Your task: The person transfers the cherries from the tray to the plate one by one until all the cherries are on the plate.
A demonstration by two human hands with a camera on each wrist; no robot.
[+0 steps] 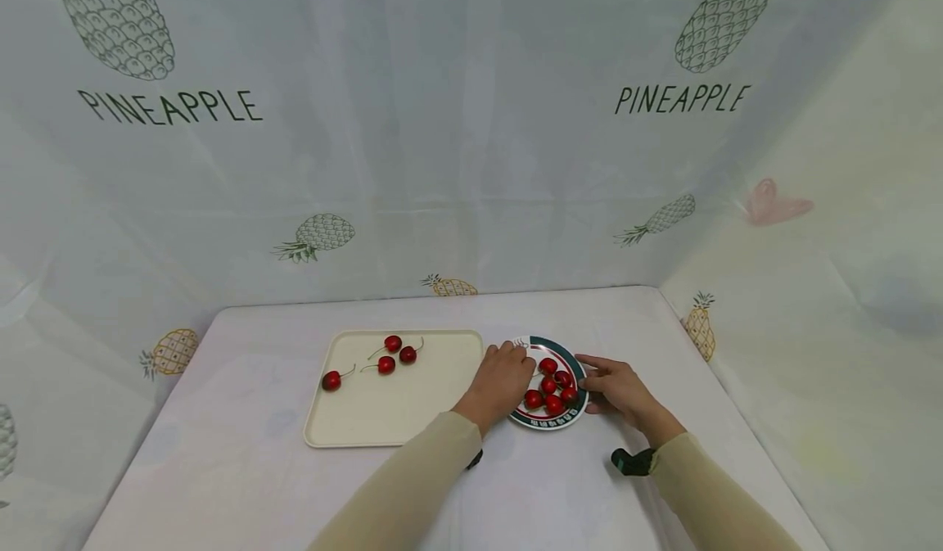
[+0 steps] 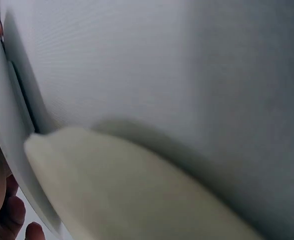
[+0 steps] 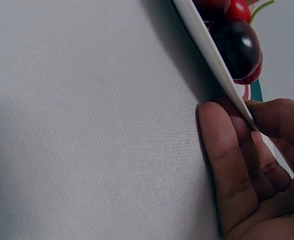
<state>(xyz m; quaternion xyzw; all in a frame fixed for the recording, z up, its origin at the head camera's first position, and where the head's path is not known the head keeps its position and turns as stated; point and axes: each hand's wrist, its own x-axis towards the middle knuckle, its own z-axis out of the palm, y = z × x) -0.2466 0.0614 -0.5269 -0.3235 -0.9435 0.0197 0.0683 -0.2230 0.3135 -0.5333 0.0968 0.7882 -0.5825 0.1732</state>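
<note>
Several red cherries (image 1: 554,404) lie on a round plate (image 1: 547,425) with a dark green patterned rim. At the plate's right edge, my right hand (image 1: 621,389) grips the rim, thumb on top and fingers beneath, as the right wrist view shows. A dark cherry (image 3: 236,49) sits near that thumb. My left hand (image 1: 499,386) is over the plate's left side with its fingers bent down beside the cherries. Its fingertips are hidden in the head view, and I cannot tell whether they pinch a cherry or stem. In the left wrist view, its fingers (image 2: 17,209) show past the plate's edge.
Left of the plate lies a cream rectangular tray (image 1: 435,408) with several stemmed cherries (image 1: 386,364) in its upper left part. Both stand on a table with a white cloth (image 1: 243,453). A pineapple-print curtain (image 1: 442,150) hangs behind the table.
</note>
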